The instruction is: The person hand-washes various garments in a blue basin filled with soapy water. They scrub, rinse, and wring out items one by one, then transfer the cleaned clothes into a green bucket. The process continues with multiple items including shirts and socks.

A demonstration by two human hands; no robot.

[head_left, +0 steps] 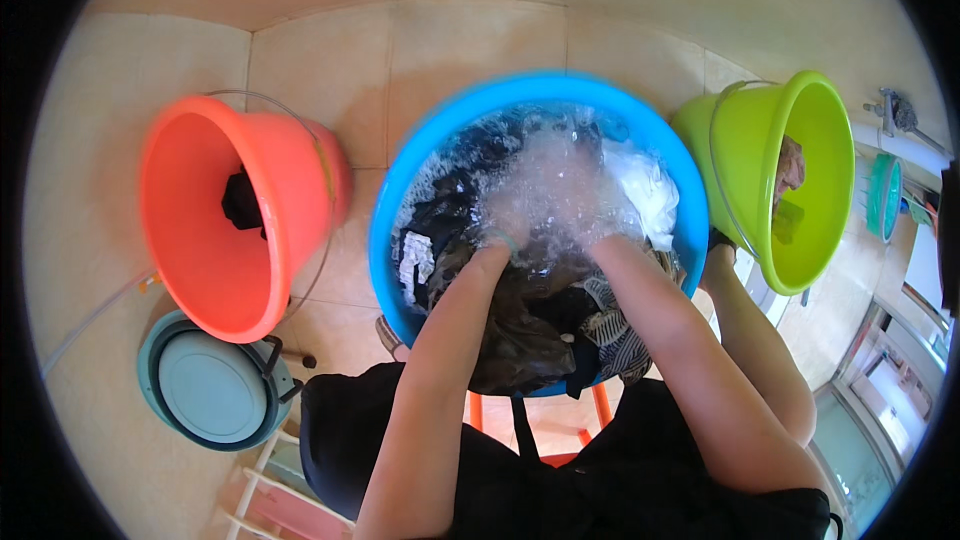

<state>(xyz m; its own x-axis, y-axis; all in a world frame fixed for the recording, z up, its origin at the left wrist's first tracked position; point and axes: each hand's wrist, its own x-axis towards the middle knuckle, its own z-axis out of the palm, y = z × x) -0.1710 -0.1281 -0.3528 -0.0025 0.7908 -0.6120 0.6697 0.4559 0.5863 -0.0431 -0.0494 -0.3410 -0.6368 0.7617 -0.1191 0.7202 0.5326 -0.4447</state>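
Observation:
A big blue basin (pixel 384 210) full of foamy water and wet laundry stands in front of me. Both forearms reach down into it. My left hand (pixel 512 202) and my right hand (pixel 585 202) are close together at the middle, smeared by motion and splashing water. Their fingers do not show, so whatever they may grip is hidden. A white cloth (pixel 645 192) floats to the right of my right hand. Dark brown cloth (pixel 520 325) bulges up at the near side, beside a striped cloth (pixel 612 328). A small white patterned piece (pixel 415 262) lies at the left.
On the left stands an orange bucket (pixel 315 155) with a black cloth (pixel 241 202) inside. Below it is a teal collapsible tub (pixel 212 390). A green bucket (pixel 800 240) holding a brownish cloth (pixel 789 170) stands right of the basin. A wall tap (pixel 888 110) is at the far right.

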